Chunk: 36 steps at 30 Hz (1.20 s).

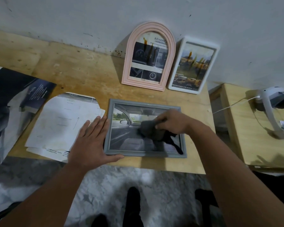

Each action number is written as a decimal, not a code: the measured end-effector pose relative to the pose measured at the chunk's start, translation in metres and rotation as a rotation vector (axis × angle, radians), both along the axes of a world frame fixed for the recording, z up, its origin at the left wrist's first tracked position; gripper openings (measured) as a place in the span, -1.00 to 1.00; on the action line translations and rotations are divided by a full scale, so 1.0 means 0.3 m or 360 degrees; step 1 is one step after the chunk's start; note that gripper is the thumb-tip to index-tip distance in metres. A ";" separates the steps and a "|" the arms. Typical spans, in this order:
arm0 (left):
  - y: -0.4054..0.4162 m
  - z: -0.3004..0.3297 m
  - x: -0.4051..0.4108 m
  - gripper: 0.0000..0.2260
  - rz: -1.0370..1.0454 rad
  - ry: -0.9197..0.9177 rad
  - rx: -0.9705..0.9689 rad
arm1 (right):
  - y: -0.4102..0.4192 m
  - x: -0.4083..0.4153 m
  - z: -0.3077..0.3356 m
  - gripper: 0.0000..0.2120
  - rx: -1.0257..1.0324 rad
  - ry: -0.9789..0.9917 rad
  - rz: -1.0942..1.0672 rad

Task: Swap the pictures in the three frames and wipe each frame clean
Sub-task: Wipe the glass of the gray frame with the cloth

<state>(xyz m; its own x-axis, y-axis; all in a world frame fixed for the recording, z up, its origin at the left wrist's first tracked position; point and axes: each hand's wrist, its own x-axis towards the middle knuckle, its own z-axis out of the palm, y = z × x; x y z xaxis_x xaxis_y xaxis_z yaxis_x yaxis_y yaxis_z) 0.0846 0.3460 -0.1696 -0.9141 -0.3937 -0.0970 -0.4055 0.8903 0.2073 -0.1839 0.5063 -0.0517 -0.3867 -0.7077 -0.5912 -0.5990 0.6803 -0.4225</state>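
A grey rectangular frame (109,128) lies flat near the table's front edge, showing a car-interior picture. My right hand (172,122) grips a dark grey cloth (152,130) that rests on the frame's glass. My left hand (92,138) lies flat with straight fingers against the frame's left edge, the thumb along its bottom left corner. A pink arched frame (127,63) and a white rectangular frame (179,63) lean upright against the wall behind. Both show brown streaks on their glass.
Loose cut-out paper sheets (59,122) lie left of the grey frame, with a dark car brochure (11,102) further left. To the right stands a second wooden surface (246,138) holding a white device (272,102) with a cable. The wooden table (82,68) ends just below the frame.
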 end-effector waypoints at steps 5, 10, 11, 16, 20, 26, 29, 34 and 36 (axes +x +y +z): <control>0.001 -0.001 -0.001 0.19 0.0001 -0.0008 -0.0015 | -0.040 -0.034 -0.094 -0.70 -0.0221 0.0402 -0.0189; 0.000 -0.001 -0.006 0.16 -0.0008 -0.0018 -0.0024 | -0.015 0.056 -0.209 -0.62 -0.0261 0.0504 -0.0076; 0.000 0.000 -0.006 0.16 -0.0010 -0.0021 -0.0026 | -0.011 0.062 -0.219 -0.62 -0.0287 0.0545 -0.0095; 0.004 0.008 -0.007 0.16 -0.0005 -0.0007 -0.0033 | 0.012 0.113 -0.212 -0.68 -0.0279 0.0639 0.0002; 0.005 0.011 -0.003 0.15 -0.0006 0.0005 -0.0023 | 0.086 0.204 -0.180 -0.71 -0.0342 0.0526 0.0108; 0.003 0.008 -0.003 0.15 -0.0014 0.0007 -0.0023 | 0.094 0.144 -0.066 -0.82 -0.0222 -0.0049 0.0091; 0.002 0.005 0.001 0.15 -0.0006 0.0016 -0.0013 | 0.037 0.047 -0.062 -0.83 -0.0530 0.0139 -0.0196; 0.000 0.000 0.000 0.15 -0.0016 0.0004 -0.0025 | 0.012 0.046 -0.174 -0.88 -0.0360 0.0590 -0.0063; 0.000 0.002 0.000 0.15 -0.0015 0.0011 -0.0017 | 0.042 0.110 -0.184 -0.83 -0.0388 0.0705 0.0072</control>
